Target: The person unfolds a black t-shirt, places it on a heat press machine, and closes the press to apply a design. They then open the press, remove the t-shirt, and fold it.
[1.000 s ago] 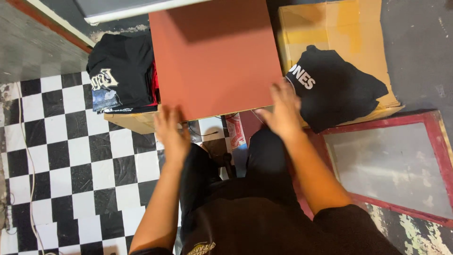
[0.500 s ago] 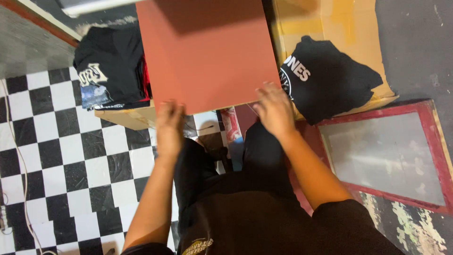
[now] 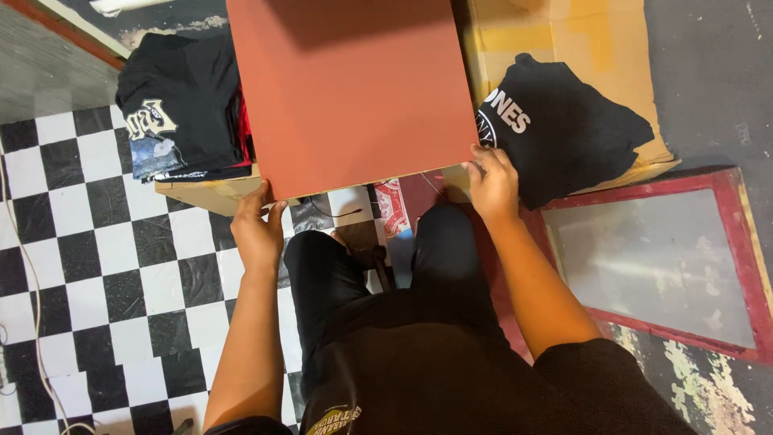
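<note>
A large flat red-brown board (image 3: 354, 89) fills the upper middle of the head view. My left hand (image 3: 258, 225) grips its near left corner. My right hand (image 3: 493, 184) holds its near right corner, fingers curled at the edge. To the right, a black T-shirt with white lettering (image 3: 564, 129) lies on a flattened cardboard box (image 3: 612, 48), just beside my right hand. To the left, a stack of folded black T-shirts (image 3: 181, 105) sits on a cardboard box (image 3: 201, 193), partly under the board.
A red-framed screen with grey mesh (image 3: 660, 258) lies on the floor at the right. Black-and-white checkered floor (image 3: 80, 266) spreads at the left, with a thin white cable (image 3: 24, 298) along it. My legs in black trousers (image 3: 386, 322) stand below the board.
The board and both hands sit lower and nearer to me in the view. My hands have slid to the board's near corners.
</note>
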